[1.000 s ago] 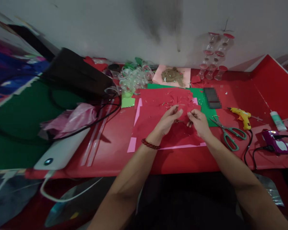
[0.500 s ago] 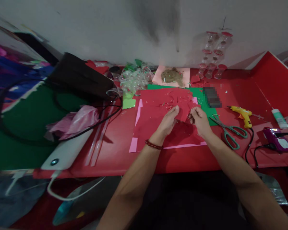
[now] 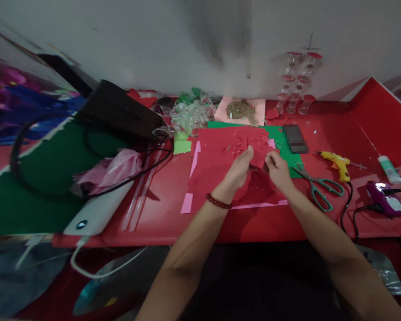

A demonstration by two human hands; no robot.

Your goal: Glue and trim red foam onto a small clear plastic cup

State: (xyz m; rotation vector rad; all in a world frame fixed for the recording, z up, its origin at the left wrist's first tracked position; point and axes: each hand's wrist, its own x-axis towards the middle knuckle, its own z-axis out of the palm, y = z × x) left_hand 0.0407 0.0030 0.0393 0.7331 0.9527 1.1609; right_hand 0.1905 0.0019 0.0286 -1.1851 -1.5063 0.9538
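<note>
A small piece of red paper (image 3: 259,159) is held up between my two hands. My left hand (image 3: 239,170) pinches its left side, the thumb on top. At its right edge my right hand (image 3: 278,170) has its fingers curled closed on the same piece. Below them lie large red paper sheets (image 3: 207,178) with pink paper (image 3: 187,203) showing at the edges. Thin red scraps (image 3: 235,146) are scattered on the sheets beyond my hands. To the right of my right hand lie grey-handled scissors (image 3: 319,185), blades apart.
A yellow glue gun (image 3: 337,162), a glue bottle (image 3: 389,169) and a purple socket box (image 3: 386,200) lie right. Clear plastic cups (image 3: 190,117), sand on pink paper (image 3: 223,111) and small hourglass shapes (image 3: 292,102) stand behind. A white power bank (image 3: 100,214) and black cable (image 3: 118,183) are left.
The view has shifted slightly to the left. Both hands stay on the small red paper, which now looks tilted flatter between them.
</note>
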